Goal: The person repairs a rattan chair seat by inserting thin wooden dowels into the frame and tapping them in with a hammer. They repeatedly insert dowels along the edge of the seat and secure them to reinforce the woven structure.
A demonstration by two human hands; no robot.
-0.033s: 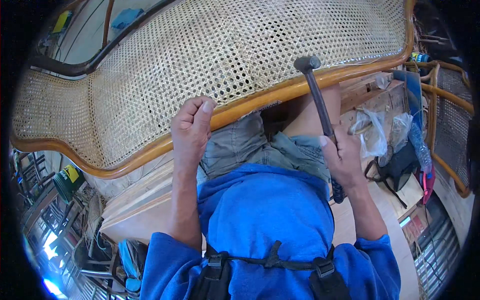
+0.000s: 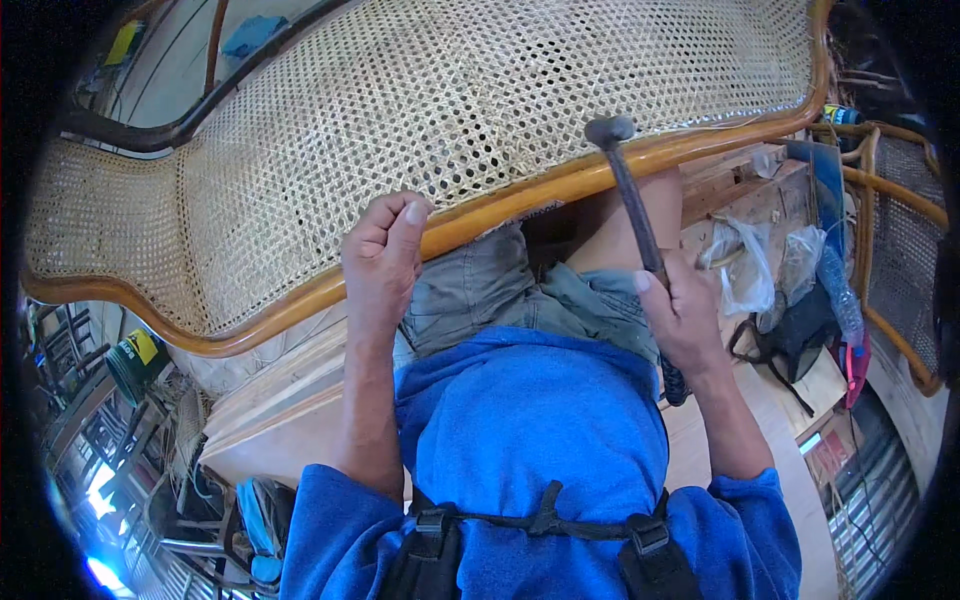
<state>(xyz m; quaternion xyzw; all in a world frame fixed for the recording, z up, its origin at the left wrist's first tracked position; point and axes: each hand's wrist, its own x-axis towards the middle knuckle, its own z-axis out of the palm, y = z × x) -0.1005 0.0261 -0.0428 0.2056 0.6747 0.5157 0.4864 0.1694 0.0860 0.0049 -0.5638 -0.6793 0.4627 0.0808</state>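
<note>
At three o'clock, my right hand (image 2: 688,312) clamps hammer (image 2: 633,200); ten o'clock, left hand (image 2: 386,242) curled by rail (image 2: 490,217), contents unclear. Probably hammering; next blow needs aim.

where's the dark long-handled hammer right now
In the head view, right of centre, the dark hammer is in the right hand, its striking head showing against the pale woven cane panel, just beyond the glossy brown wooden rail.

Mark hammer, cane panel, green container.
Hammer (image 2: 634,205): head view, middle of the shaft.
Cane panel (image 2: 400,130): head view, woven mesh inside the wooden frame.
Green container (image 2: 132,368): head view, side wall.
</note>
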